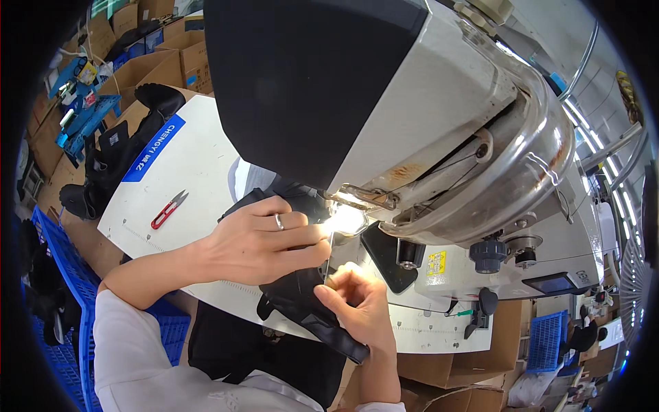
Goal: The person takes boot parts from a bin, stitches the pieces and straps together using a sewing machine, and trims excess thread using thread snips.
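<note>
A black leather-like piece (298,305) lies across the machine bed under the lit needle area of a sewing machine (405,103). My left hand (264,240), with a ring on one finger, rests over the piece, its fingers bent and close together beside the needle. Just below the light, my right hand (357,302) holds thumb and forefinger in a pinch. What sits between those fingertips is too small to make out. The piece runs under the right hand toward its wrist. Glare and fingers hide the stitching point.
Red-handled thread snips (168,211) lie on the white table (199,151) to the left. Black boots (117,154) stand past its left edge. A black phone-like slab (388,257) is right of the needle. Blue crates (86,302) and cardboard boxes (161,69) surround the bench.
</note>
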Demonstrator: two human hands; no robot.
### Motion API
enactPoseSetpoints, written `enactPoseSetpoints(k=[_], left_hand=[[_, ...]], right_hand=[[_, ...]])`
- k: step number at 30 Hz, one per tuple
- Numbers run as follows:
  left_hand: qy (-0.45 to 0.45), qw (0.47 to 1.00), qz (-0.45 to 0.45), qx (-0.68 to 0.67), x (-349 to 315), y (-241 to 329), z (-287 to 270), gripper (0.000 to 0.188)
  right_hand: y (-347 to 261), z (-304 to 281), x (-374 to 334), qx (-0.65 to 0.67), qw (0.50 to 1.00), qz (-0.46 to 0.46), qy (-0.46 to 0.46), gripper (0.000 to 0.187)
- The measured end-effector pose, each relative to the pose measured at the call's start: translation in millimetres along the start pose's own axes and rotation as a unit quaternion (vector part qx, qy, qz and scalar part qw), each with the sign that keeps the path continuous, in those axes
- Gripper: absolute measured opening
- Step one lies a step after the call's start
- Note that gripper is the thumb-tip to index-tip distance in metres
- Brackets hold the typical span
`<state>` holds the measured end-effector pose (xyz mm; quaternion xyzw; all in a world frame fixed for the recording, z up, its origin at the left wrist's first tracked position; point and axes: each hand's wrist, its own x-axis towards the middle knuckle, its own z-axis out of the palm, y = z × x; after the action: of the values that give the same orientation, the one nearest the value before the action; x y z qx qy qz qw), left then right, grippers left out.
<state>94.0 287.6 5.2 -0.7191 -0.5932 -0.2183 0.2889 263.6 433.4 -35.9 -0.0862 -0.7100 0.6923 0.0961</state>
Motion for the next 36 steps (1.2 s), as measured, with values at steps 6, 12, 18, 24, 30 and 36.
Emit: enactPoseSetpoints(k=[6, 12, 18, 24, 30, 36], left_hand=[[0.119, 0.992, 0.035, 0.035, -1.7, 2.0, 9.4, 0.020], [0.155, 0.987, 0.034, 0.035, -1.7, 1.0, 13.2, 0.017], [0.143, 0.989, 0.033, 0.027, -0.4, -5.8, 16.8, 0.017], [0.145, 0.989, 0.026, 0.020, -0.7, -11.0, 20.9, 0.021], [0.149, 0.989, 0.017, -0.005, 2.0, -19.6, 23.0, 0.019], [0.150, 0.988, 0.006, -0.032, 0.8, -29.8, 21.8, 0.018]], right_hand=[[-0.5, -1.8, -4.0, 0.024, 0.998, -0.013, 0.048, 0.015], [-2.8, -0.4, -6.0, 0.075, 0.996, 0.016, 0.044, 0.016], [-12.7, -0.6, -4.4, 0.039, 0.995, 0.028, 0.083, 0.015], [0.2, -1.8, -0.2, 0.010, 0.996, 0.007, 0.086, 0.016], [19.8, -8.3, 2.8, -0.019, 0.990, -0.018, 0.136, 0.018], [-8.3, 7.0, 10.8, 0.112, 0.987, 0.001, 0.116, 0.015]])
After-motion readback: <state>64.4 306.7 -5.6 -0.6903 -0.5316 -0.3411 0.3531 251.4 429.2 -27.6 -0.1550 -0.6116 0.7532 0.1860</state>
